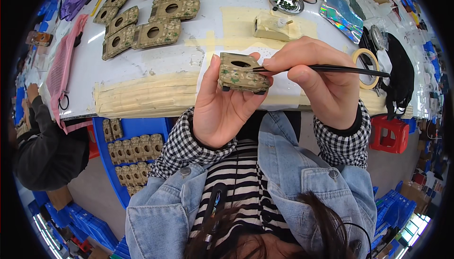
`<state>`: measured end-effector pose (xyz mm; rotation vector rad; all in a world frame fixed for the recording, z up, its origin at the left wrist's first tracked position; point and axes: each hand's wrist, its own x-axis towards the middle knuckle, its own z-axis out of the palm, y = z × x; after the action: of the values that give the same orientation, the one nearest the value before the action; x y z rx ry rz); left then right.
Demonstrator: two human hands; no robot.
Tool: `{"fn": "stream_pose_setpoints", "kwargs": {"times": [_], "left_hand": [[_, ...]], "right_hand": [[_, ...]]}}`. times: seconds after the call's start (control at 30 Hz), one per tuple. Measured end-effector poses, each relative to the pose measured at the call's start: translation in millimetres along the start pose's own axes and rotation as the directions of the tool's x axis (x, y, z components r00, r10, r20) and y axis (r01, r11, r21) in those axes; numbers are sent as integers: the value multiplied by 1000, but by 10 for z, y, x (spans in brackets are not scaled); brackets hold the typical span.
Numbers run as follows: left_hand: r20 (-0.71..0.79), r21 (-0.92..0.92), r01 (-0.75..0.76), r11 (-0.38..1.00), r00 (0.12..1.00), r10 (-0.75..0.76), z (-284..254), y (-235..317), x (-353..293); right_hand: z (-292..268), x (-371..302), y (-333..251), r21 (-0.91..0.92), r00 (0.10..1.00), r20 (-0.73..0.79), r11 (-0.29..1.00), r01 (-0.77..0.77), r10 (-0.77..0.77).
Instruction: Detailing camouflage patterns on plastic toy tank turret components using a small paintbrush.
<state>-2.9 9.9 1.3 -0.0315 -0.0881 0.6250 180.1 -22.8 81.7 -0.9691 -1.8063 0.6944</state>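
A small camouflage-painted model tank hull (242, 82) with a round hole in its top rests in my left hand (218, 116), gripped between thumb and fingers above the table edge. My right hand (326, 81) pinches black tweezers (343, 70) that point left. Their tips meet the top of the hull just right of the hole; whether a tiny part sits between them is too small to tell. More hulls of the same kind (163, 33) stand grouped on the table at the far left. A round dish (273, 4) of tiny dark green pieces lies at the far right.
Masking tape strips (142, 96) cover the table's front edge. A beige block (267, 28), tape roll (355, 65), shiny foil pouch (343, 17) and pink mesh bag (66, 60) lie around. A blue tray (111, 176) below holds rows of hulls. Another person's sleeve (54, 140) is at left.
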Motion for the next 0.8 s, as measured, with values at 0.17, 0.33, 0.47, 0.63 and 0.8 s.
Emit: {"fn": "stream_pose_setpoints", "kwargs": {"times": [0.17, 0.33, 0.47, 0.63, 0.8], "left_hand": [[-4, 4, 1, 1000, 1000, -1, 7, -4, 6], [6, 7, -3, 1000, 1000, 3, -1, -5, 9], [1, 14, 4, 1000, 1000, -4, 7, 1, 8], [0, 12, 8, 1000, 1000, -8, 3, 6, 8], [38, -12, 5, 1000, 999, -5, 7, 2, 11]], "right_hand": [[-6, -6, -3, -9, 1000, 4, 1000, 0, 0], [-11, -3, 0, -9, 1000, 7, 1000, 2, -2], [-9, -10, 1, -4, 1000, 0, 1000, 0, 0], [-12, -11, 7, -12, 1000, 3, 1000, 13, -13], [-9, -5, 1, -37, 999, -11, 998, 51, -51]]}}
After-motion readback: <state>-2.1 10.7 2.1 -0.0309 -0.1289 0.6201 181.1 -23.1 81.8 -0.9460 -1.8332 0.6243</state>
